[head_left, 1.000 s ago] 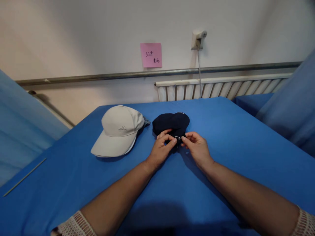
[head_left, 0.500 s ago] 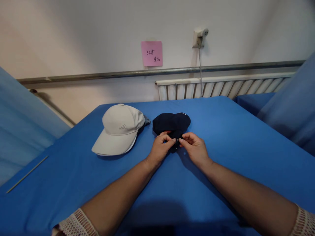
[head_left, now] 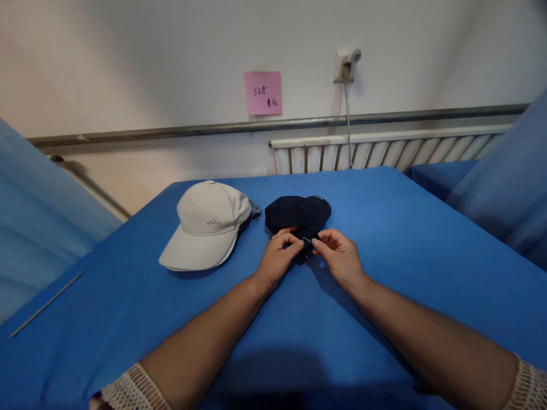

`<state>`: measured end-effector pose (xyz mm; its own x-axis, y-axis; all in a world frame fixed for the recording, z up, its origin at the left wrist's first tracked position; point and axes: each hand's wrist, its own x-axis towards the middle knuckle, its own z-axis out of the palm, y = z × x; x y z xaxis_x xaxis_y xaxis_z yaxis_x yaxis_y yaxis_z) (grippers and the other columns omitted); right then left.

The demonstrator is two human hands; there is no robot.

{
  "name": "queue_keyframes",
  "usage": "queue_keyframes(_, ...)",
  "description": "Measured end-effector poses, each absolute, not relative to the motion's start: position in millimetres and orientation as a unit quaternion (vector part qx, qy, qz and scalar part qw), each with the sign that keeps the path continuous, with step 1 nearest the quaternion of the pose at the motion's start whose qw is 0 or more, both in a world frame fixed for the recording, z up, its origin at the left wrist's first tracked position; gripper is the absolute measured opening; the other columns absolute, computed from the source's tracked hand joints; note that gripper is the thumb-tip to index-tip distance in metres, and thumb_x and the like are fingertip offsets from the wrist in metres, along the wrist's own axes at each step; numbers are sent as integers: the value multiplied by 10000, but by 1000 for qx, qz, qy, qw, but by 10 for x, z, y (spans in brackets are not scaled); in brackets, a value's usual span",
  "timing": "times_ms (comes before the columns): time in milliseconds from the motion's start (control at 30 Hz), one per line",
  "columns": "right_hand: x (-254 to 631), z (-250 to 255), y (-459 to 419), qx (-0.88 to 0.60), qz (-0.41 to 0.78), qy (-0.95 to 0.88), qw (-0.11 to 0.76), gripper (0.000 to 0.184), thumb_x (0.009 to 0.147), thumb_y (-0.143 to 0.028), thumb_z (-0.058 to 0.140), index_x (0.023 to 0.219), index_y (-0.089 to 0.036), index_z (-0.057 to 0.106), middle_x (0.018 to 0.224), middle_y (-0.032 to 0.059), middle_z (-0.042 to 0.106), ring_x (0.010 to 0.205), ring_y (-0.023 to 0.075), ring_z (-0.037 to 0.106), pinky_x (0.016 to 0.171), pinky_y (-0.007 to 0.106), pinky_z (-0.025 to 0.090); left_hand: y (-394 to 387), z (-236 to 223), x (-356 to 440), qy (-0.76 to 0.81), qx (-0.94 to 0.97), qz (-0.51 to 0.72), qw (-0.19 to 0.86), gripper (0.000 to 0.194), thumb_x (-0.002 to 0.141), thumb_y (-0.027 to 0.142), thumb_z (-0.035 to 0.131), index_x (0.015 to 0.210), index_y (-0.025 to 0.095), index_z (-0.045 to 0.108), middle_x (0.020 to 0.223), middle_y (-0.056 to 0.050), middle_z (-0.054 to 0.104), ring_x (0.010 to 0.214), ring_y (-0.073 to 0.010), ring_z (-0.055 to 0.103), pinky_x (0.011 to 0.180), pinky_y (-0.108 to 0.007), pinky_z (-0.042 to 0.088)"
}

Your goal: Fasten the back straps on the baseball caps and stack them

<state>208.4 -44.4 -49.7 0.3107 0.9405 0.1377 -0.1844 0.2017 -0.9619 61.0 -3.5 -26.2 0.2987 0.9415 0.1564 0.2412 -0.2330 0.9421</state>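
Observation:
A dark navy cap (head_left: 290, 212) lies on the blue-covered table in front of me, its strap side towards me. My left hand (head_left: 280, 255) pinches the cap's strap just left of a small metal buckle (head_left: 306, 241). On the buckle's other side, my right hand (head_left: 339, 256) holds the strap end between thumb and fingers. To the left rests a light grey cap (head_left: 209, 219) with its brim pointing front left; a second brim shows under it, and something dark sticks out behind.
A thin stick (head_left: 47, 304) lies along the left side of the blue table cover (head_left: 427, 273). Behind are a radiator (head_left: 384, 151), a metal rail (head_left: 205, 128), and a plugged-in cord (head_left: 348, 119). Blue curtains (head_left: 38, 216) hang at both sides.
My right hand has shifted very slightly right, away from the buckle, which shows a little more clearly between the hands. The caps have stayed in place.

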Motion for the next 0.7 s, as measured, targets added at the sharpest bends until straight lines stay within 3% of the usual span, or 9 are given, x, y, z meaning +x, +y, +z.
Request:
queue_keyframes(233, 2082, -486, -456, -475, 423, -423, 645, 216, 699, -387, 740, 773, -209, 643, 670, -16, 634, 617, 139, 592, 626, 294, 494, -36, -270, 599, 417, 626, 400, 524, 141, 694, 286, 620, 588, 194, 636, 996, -71, 618, 1029, -253, 585, 799, -352, 496)
queue_keyframes(500, 2058, -467, -465, -473, 441, -423, 635, 227, 664, -400, 754, 733, -219, 636, 647, -24, 624, 589, 132, 579, 609, 293, 504, -26, -322, 619, 431, 603, 417, 526, 188, 708, 315, 642, 586, 182, 591, 691, -9, 556, 671, -143, 518, 636, -284, 421)
queue_keyframes(700, 2073, -404, -464, -467, 460, -374, 656, 284, 615, -411, 789, 728, -209, 625, 674, -23, 625, 589, 119, 567, 608, 287, 502, -42, -298, 621, 432, 597, 421, 529, 228, 760, 390, 634, 681, 177, 610, 714, -12, 595, 699, -146, 549, 662, -272, 456)
